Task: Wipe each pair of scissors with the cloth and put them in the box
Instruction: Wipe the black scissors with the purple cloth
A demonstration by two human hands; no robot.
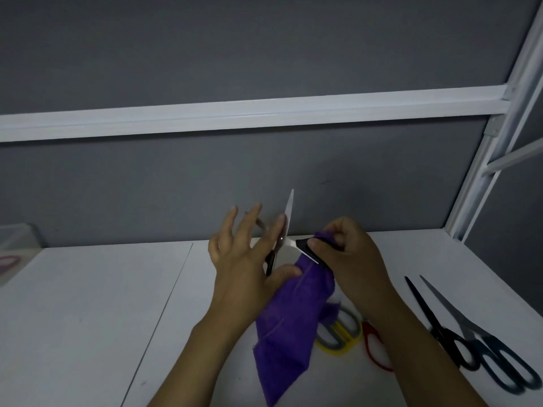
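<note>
The left hand (239, 259) and right hand (354, 254) are bare, with short nails. Behind each hand a slim forearm runs bare as far as the view reaches.

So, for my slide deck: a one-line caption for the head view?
Left hand holds open scissors while right hand pinches purple cloth around one blade; other pairs lie on the table.

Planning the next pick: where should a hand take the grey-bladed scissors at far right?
By the handle loops, from the near right. The grey-bladed scissors lie flat with the tip toward the wall, loops nearest the camera, and black scissors crowd their left.
</note>
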